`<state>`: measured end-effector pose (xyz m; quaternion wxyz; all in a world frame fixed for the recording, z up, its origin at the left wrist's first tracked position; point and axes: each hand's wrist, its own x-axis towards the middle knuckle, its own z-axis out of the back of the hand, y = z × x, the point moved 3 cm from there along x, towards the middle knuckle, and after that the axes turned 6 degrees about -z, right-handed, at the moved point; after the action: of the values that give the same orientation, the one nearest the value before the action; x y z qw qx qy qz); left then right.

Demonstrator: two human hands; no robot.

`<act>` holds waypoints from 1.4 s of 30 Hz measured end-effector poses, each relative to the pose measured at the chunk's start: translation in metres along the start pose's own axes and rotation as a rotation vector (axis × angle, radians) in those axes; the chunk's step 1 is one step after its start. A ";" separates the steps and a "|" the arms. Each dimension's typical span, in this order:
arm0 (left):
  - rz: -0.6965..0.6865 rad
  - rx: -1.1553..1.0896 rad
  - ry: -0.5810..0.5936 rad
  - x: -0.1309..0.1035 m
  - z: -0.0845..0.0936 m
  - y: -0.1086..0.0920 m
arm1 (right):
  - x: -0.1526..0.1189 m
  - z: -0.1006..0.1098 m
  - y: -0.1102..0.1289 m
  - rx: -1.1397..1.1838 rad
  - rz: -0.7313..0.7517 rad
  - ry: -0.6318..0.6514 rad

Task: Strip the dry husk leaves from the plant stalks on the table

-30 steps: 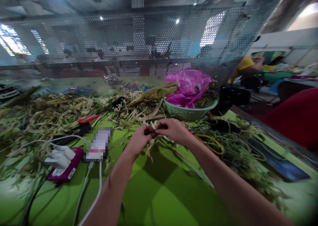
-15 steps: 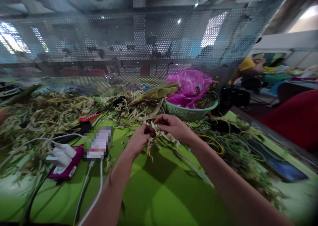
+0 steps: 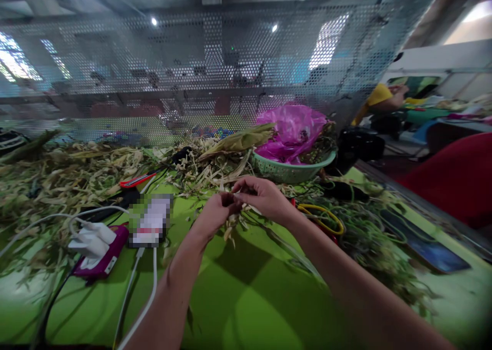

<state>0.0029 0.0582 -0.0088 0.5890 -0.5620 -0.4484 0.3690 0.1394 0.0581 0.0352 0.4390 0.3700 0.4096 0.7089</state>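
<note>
Over the green table (image 3: 246, 299), my left hand (image 3: 216, 212) and my right hand (image 3: 261, 199) meet at the fingertips. Both are closed in a pinch on a dried corn husk piece (image 3: 229, 233), whose pale tip hangs below the left fingers. My right hand covers much of it. A long pale stalk (image 3: 282, 245) runs from beneath my right hand toward the right forearm. Just beyond the hands lie loose dried husks (image 3: 215, 173) and a larger folded husk (image 3: 238, 142).
A green basket (image 3: 294, 171) with a pink plastic bag (image 3: 294, 129) stands behind. To the left are an orange cutter knife (image 3: 137, 180), a phone (image 3: 151, 222) and a purple power strip (image 3: 102, 252) with cables. Green fibres (image 3: 365, 237) and another phone (image 3: 426, 242) lie right.
My right hand has shifted slightly left, its fingers now against the left ones. The white husk strips that showed between the hands are now mostly covered. The view has moved a little.
</note>
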 end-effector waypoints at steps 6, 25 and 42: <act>-0.003 -0.004 -0.064 -0.001 0.008 -0.001 | -0.006 0.019 0.011 -0.265 -0.008 -0.149; -0.007 -0.044 -0.072 -0.003 0.013 -0.001 | 0.002 0.009 -0.006 -0.517 0.029 -0.003; -0.004 0.056 -0.205 0.002 0.020 0.001 | 0.001 0.006 0.001 -0.501 0.071 0.084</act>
<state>-0.0153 0.0666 -0.0102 0.5564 -0.5037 -0.4970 0.4356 0.1444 0.0601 0.0388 0.4742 0.2340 0.2259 0.8181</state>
